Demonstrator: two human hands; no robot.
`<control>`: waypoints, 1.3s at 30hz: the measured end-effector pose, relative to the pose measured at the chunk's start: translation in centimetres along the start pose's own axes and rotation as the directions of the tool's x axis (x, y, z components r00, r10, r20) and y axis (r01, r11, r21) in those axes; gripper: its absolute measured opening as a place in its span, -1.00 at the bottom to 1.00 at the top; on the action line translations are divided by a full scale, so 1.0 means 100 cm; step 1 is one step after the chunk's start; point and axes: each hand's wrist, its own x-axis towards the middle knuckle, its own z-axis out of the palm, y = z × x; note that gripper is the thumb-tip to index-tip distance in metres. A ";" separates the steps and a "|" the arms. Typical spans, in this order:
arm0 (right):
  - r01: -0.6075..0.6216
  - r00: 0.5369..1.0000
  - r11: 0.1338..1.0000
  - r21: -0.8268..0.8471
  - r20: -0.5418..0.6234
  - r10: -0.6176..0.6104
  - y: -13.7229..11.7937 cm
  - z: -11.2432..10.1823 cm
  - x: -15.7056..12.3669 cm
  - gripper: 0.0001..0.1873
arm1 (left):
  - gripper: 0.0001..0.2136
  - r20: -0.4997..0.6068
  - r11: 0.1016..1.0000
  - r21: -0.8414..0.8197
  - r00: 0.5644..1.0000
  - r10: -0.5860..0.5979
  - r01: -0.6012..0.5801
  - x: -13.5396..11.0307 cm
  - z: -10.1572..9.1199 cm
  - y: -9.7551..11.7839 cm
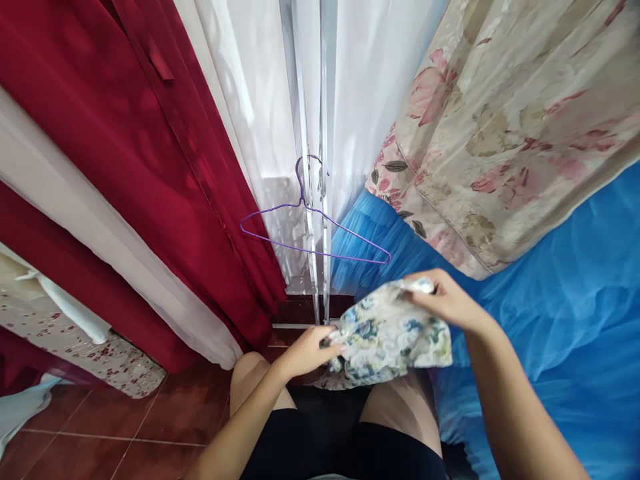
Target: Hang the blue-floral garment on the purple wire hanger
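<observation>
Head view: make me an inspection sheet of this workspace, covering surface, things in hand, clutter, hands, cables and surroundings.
Surface: reddish tiled floor, pale joints.
Things in hand: floral cloth, bunched, blue print on white.
Clutter: purple hanger, bare, at the white poles.
Hands: left hand pinches the cloth's left edge; right hand grips its upper right.
Cables: nothing seen.
Surroundings: red fabric to the left, white fabric ahead, pink-flowered fabric and blue fabric to the right.
</observation>
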 end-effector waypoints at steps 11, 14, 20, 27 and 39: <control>0.014 1.000 0.904 0.428 -0.020 -0.006 -0.010 0.022 0.153 -0.62 | -0.70 -0.572 0.994 0.009 0.815 0.097 -0.112 -0.017 -0.110 0.038; -0.071 0.994 0.873 0.483 0.109 0.021 -0.021 0.023 0.146 -0.59 | -0.71 -0.519 0.944 0.330 0.837 0.170 0.013 -0.031 -0.159 0.018; -0.150 0.974 0.851 0.504 0.221 0.040 -0.027 0.011 0.132 -0.68 | -0.79 -0.362 0.673 0.705 0.930 0.071 0.223 -0.036 -0.246 -0.024; -0.201 0.975 0.807 0.556 0.193 0.110 -0.035 0.016 0.133 -0.66 | -0.75 -0.671 0.797 0.577 0.659 0.341 0.176 0.015 -0.268 0.034; 0.098 0.901 0.797 0.596 -0.393 0.183 0.015 0.033 0.057 -0.54 | -0.58 -0.710 0.839 0.545 0.535 0.458 0.004 0.031 -0.207 0.069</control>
